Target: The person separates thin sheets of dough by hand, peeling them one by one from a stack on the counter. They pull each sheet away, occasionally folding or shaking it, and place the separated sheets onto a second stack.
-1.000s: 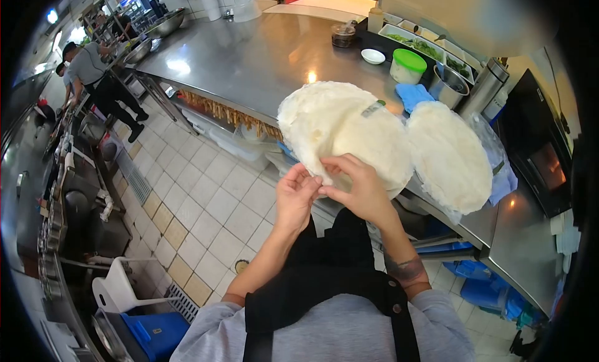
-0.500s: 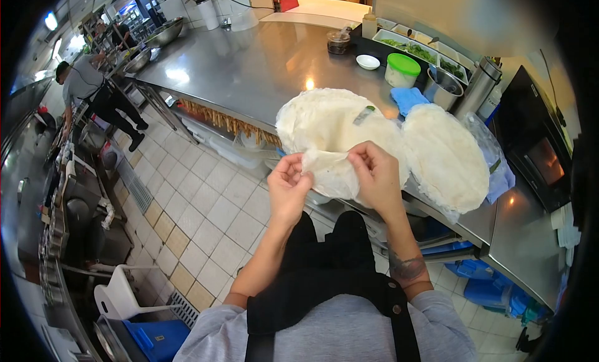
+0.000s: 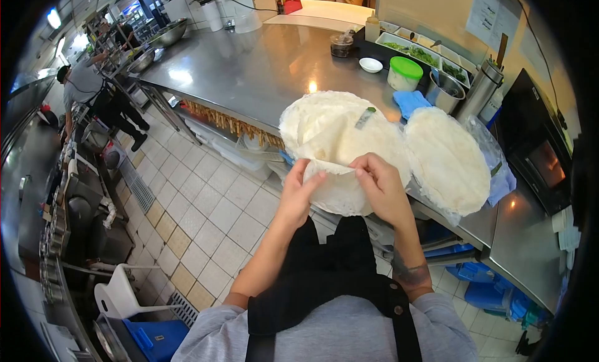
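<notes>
My left hand (image 3: 297,192) pinches the left side of a thin, pale spring roll wrapper (image 3: 340,190), its thumb on the near face. On the opposite side, my right hand (image 3: 382,186) grips the same wrapper between thumb and fingers. The top edge is lifted towards me, while the lower part hangs past the counter's edge. Behind it lies a wide pile of round wrappers (image 3: 318,115) with a small label strip (image 3: 365,118) on top. A second pile of wrappers (image 3: 446,159) rests to the right on clear plastic.
The steel counter (image 3: 231,65) carries a green-lidded tub (image 3: 404,73), a white saucer (image 3: 370,65), a blue cloth (image 3: 411,103) and a metal pot (image 3: 445,92). A black oven (image 3: 530,140) stands right. A co-worker (image 3: 103,97) bends over equipment at far left.
Both hands have come slightly lower and nearer to me, drawing the wrapper's upper edge along. More of the sheet now hangs below my fingers.
</notes>
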{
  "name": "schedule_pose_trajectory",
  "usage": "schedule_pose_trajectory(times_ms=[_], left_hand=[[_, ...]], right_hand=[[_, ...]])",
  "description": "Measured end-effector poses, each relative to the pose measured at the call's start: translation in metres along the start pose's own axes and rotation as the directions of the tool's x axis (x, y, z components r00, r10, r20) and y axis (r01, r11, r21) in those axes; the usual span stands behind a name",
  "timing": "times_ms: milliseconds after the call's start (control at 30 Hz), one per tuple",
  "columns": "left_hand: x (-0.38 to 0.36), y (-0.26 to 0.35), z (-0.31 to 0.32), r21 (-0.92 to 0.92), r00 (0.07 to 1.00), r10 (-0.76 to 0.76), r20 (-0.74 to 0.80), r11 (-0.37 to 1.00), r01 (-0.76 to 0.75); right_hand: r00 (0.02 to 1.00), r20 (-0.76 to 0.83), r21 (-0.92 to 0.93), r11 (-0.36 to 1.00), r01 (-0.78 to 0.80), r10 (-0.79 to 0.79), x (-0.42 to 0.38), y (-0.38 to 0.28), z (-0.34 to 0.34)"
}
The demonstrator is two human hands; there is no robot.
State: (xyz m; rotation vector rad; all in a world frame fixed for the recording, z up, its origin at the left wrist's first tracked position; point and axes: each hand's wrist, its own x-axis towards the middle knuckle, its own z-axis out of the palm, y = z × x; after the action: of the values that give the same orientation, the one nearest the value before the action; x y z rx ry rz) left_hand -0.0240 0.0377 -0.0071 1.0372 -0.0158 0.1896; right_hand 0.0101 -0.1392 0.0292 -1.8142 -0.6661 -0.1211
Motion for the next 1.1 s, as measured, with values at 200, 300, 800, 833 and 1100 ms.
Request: schedule_pose_trajectory(times_ms=[200,300,800,833,1100], left_hand=[[0.008,-0.002,0.014,-0.139,0.991,0.131,0.022,0.982,-0.127],[0.003,-0.002,0.023,-0.107,0.983,0.161,0.083,0.983,-0.152],[-0.011,-0.002,-0.006,0.307,0.936,0.309,-0.167,0.919,-0.248],[-0.011,-0.001,-0.007,0.336,0.939,0.301,-0.166,0.913,-0.233],[-0.008,0.000,0.004,0.152,0.998,0.065,-0.012,0.986,-0.063]], right_hand=[[0.991,-0.071,-0.111,0.989,0.101,-0.110,-0.006,-0.014,0.009],[0.967,-0.094,-0.164,0.962,0.220,-0.237,-0.004,-0.036,0.017],[0.922,-0.383,-0.022,0.998,0.053,-0.058,0.021,0.008,-0.015],[0.928,-0.359,0.028,0.993,0.111,-0.094,0.018,0.008,-0.012],[1.000,-0.024,0.131,0.991,0.011,-0.008,0.002,-0.013,0.016]])
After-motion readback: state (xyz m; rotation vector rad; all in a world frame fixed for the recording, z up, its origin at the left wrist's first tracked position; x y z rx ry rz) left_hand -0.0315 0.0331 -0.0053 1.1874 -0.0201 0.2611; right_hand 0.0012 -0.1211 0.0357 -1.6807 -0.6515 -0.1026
